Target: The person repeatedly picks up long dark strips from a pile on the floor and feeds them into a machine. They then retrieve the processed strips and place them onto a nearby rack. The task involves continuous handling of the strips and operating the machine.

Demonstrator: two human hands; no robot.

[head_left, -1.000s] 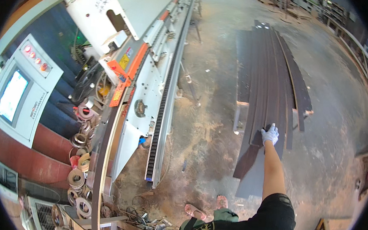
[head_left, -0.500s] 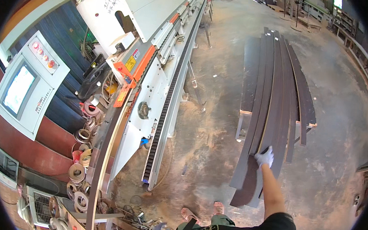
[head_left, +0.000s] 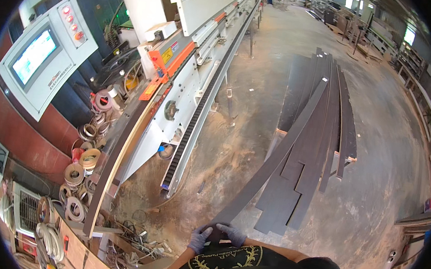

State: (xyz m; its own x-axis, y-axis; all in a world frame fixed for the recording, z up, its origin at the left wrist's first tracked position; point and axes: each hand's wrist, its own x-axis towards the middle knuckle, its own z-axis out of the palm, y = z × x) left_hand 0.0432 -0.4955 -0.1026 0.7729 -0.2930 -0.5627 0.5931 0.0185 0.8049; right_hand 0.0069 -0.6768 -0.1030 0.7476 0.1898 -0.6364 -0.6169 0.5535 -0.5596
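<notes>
Both of my hands, in grey gloves, are at the near end of a long, narrow dark brown board (head_left: 268,176), close to my body. My left hand (head_left: 198,238) is closed on the left edge of that end, thumb on top. My right hand (head_left: 232,233) grips its right edge, with the thumb pointing inward. The board slants away to the right, and its far end lies over a stack of similar dark boards (head_left: 292,186). These fan out lengthwise with staggered near ends, on a support that shows only in part.
To the left runs a long white and orange machine with a black conveyor track (head_left: 196,118). A control panel (head_left: 49,55) with a lit screen stands beyond it. Several rolls of edging tape (head_left: 74,174) lie beside the machine, scraps (head_left: 138,245) near my left. A bench (head_left: 416,221) stands right.
My right hand has left the stack and come back to my body. My left hand has come up, and both now hold one board, pulled near and angled left. The view has shifted.
</notes>
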